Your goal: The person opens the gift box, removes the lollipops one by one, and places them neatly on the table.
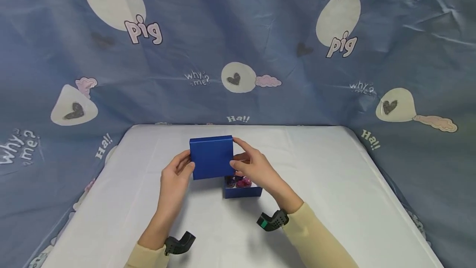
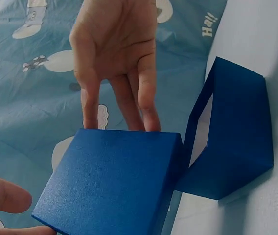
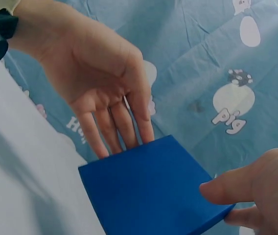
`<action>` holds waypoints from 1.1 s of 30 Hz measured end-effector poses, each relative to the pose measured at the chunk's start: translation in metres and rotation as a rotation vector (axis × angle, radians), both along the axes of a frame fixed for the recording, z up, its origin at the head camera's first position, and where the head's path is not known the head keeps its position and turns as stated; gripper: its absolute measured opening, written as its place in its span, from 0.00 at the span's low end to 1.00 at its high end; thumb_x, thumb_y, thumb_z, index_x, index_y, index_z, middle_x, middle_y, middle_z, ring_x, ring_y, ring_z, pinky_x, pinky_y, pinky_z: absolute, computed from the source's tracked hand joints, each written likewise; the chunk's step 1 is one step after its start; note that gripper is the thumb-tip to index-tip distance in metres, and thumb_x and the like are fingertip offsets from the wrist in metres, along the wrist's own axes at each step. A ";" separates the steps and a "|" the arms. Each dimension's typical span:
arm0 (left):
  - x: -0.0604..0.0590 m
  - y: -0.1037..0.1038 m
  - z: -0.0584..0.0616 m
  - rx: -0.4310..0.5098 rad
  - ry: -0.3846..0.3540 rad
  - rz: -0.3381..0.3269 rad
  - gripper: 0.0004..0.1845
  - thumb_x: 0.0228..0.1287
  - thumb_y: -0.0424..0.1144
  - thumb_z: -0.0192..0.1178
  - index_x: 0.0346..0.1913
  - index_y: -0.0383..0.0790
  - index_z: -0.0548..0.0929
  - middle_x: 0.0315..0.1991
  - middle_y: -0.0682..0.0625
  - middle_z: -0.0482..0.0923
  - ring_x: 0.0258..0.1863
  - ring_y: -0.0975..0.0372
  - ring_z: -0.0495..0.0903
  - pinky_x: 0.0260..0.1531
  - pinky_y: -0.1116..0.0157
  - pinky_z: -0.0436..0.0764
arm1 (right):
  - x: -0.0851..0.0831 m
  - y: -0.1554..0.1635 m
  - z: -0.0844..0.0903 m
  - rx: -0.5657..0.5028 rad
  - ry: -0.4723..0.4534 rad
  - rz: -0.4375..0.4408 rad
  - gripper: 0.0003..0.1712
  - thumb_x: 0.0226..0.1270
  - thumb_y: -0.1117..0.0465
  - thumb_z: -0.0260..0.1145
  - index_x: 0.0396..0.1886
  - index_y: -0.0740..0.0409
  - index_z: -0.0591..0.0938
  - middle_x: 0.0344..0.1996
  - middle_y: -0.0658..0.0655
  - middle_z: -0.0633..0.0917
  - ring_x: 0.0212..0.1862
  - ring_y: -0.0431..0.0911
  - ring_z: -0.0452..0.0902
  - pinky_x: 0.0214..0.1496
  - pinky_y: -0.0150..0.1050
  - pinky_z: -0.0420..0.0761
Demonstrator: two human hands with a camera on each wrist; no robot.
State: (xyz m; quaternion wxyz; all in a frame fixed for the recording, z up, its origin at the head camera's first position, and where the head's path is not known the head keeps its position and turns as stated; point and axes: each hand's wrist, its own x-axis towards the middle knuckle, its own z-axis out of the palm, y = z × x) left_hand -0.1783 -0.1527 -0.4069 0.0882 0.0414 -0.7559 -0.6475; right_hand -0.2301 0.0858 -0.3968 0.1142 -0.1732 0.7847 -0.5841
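Held above the middle of a white-covered desk [image 1: 327, 185], a blue box lid [image 1: 212, 157] is gripped from both sides by a pair of bare hands. The lid is seen at the centre of the head view, lifted clear of the desk and tilted toward the camera. The left hand [image 1: 177, 173] is placed against the lid's left edge, with its fingers [image 3: 124, 128] stretched nearly straight along the far side and the thumb on the near side. The right hand [image 1: 256, 168] is set on the lid's right edge, where the lid is pinched between thumb and fingers [image 2: 146, 100]; the fingertips are shown resting on the lid's rim in the left wrist view. Just below and to the right of the lid, the open blue box base [image 1: 242, 190] is seen standing on the desk, partly hidden behind the right hand. Small purple and pink items [image 1: 239, 182] are visible inside it, though what they are cannot be made out. Pale yellow sleeves [image 1: 316, 235] are worn on both arms, and a black wrist mount [image 1: 273, 221] is strapped at each wrist. A blue cloth backdrop [image 1: 74, 61] printed with cartoon pigs, hearts and words is hung behind the desk and fills the upper frame.
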 end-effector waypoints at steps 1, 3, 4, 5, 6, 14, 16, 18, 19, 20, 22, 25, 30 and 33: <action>0.000 0.000 -0.001 0.007 0.007 0.004 0.24 0.75 0.36 0.54 0.71 0.37 0.70 0.69 0.43 0.71 0.68 0.57 0.70 0.65 0.61 0.72 | 0.001 -0.001 0.000 -0.007 -0.002 -0.002 0.42 0.71 0.58 0.66 0.79 0.34 0.60 0.58 0.62 0.80 0.51 0.50 0.84 0.48 0.48 0.86; 0.000 -0.002 -0.002 0.005 0.010 0.018 0.24 0.75 0.36 0.54 0.71 0.37 0.70 0.68 0.43 0.72 0.68 0.57 0.71 0.65 0.61 0.72 | 0.002 -0.004 0.001 -0.028 -0.002 0.002 0.42 0.71 0.58 0.66 0.79 0.35 0.59 0.61 0.62 0.79 0.53 0.49 0.83 0.51 0.50 0.85; 0.000 -0.002 -0.001 0.003 0.013 0.022 0.24 0.75 0.36 0.54 0.72 0.37 0.70 0.68 0.43 0.72 0.68 0.57 0.71 0.65 0.60 0.72 | 0.003 -0.005 0.001 -0.040 0.000 0.003 0.42 0.71 0.58 0.66 0.79 0.35 0.60 0.61 0.63 0.79 0.54 0.49 0.83 0.52 0.50 0.85; -0.001 -0.002 -0.001 -0.001 0.013 0.026 0.25 0.75 0.36 0.54 0.72 0.37 0.70 0.68 0.43 0.72 0.68 0.57 0.71 0.66 0.60 0.71 | 0.003 -0.006 0.002 -0.045 0.003 0.004 0.42 0.71 0.58 0.66 0.79 0.35 0.59 0.61 0.63 0.79 0.54 0.49 0.83 0.53 0.50 0.84; -0.001 -0.002 0.000 -0.008 0.011 0.031 0.25 0.75 0.36 0.54 0.72 0.38 0.70 0.69 0.43 0.71 0.68 0.58 0.71 0.66 0.60 0.71 | 0.003 -0.007 0.002 -0.052 0.006 0.004 0.42 0.71 0.58 0.66 0.79 0.35 0.60 0.62 0.63 0.79 0.55 0.49 0.82 0.55 0.50 0.83; -0.004 -0.008 0.000 -0.001 0.028 0.050 0.29 0.76 0.37 0.53 0.75 0.35 0.64 0.72 0.42 0.67 0.70 0.57 0.67 0.68 0.60 0.68 | 0.001 -0.018 0.001 -0.130 -0.009 -0.015 0.36 0.70 0.61 0.65 0.75 0.39 0.66 0.63 0.62 0.78 0.62 0.52 0.78 0.62 0.52 0.78; -0.005 -0.009 -0.002 0.005 0.041 0.057 0.28 0.76 0.37 0.54 0.75 0.36 0.66 0.71 0.43 0.68 0.70 0.57 0.68 0.68 0.60 0.69 | 0.000 -0.021 -0.001 -0.147 -0.027 -0.036 0.34 0.70 0.60 0.64 0.74 0.39 0.68 0.62 0.61 0.79 0.60 0.50 0.79 0.62 0.51 0.78; -0.006 -0.009 -0.003 0.009 0.054 0.063 0.27 0.76 0.37 0.54 0.74 0.37 0.68 0.70 0.43 0.70 0.69 0.58 0.69 0.67 0.60 0.69 | -0.001 -0.024 -0.003 -0.165 -0.048 -0.057 0.32 0.70 0.58 0.64 0.73 0.41 0.69 0.62 0.60 0.79 0.59 0.49 0.80 0.62 0.51 0.78; -0.006 -0.010 -0.003 0.008 0.060 0.066 0.26 0.76 0.38 0.54 0.73 0.37 0.69 0.69 0.43 0.71 0.68 0.58 0.70 0.67 0.60 0.70 | -0.001 -0.026 -0.004 -0.176 -0.057 -0.068 0.32 0.71 0.57 0.64 0.73 0.42 0.69 0.62 0.59 0.79 0.59 0.49 0.80 0.62 0.51 0.78; -0.006 -0.010 -0.003 0.009 0.067 0.068 0.25 0.76 0.38 0.54 0.72 0.38 0.70 0.68 0.43 0.72 0.68 0.58 0.71 0.67 0.59 0.70 | -0.001 -0.027 -0.005 -0.184 -0.068 -0.082 0.32 0.71 0.56 0.65 0.72 0.43 0.69 0.62 0.59 0.79 0.59 0.48 0.80 0.62 0.50 0.78; -0.006 -0.011 -0.003 0.008 0.074 0.064 0.24 0.76 0.39 0.55 0.71 0.38 0.71 0.67 0.42 0.73 0.67 0.57 0.71 0.67 0.58 0.70 | -0.002 -0.031 -0.008 -0.213 -0.080 -0.104 0.32 0.71 0.55 0.65 0.72 0.47 0.69 0.62 0.59 0.79 0.60 0.49 0.79 0.63 0.50 0.78; -0.006 -0.012 -0.002 -0.005 0.070 0.068 0.24 0.76 0.42 0.55 0.70 0.37 0.71 0.67 0.41 0.73 0.66 0.56 0.72 0.68 0.55 0.69 | -0.002 -0.037 -0.012 -0.265 -0.107 -0.136 0.32 0.71 0.52 0.65 0.71 0.53 0.70 0.61 0.59 0.79 0.61 0.51 0.78 0.64 0.48 0.77; -0.006 -0.017 -0.005 -0.026 0.039 0.137 0.24 0.76 0.46 0.54 0.66 0.36 0.71 0.64 0.40 0.76 0.63 0.56 0.74 0.65 0.56 0.69 | -0.002 -0.049 -0.018 -0.335 -0.165 -0.173 0.29 0.70 0.50 0.66 0.67 0.57 0.73 0.55 0.60 0.81 0.61 0.56 0.77 0.65 0.47 0.76; -0.008 -0.021 -0.008 -0.012 0.035 0.184 0.22 0.76 0.46 0.54 0.63 0.35 0.73 0.60 0.39 0.79 0.60 0.56 0.76 0.60 0.63 0.72 | -0.001 -0.055 -0.021 -0.366 -0.175 -0.188 0.27 0.70 0.51 0.66 0.64 0.58 0.75 0.53 0.60 0.81 0.59 0.56 0.78 0.64 0.47 0.77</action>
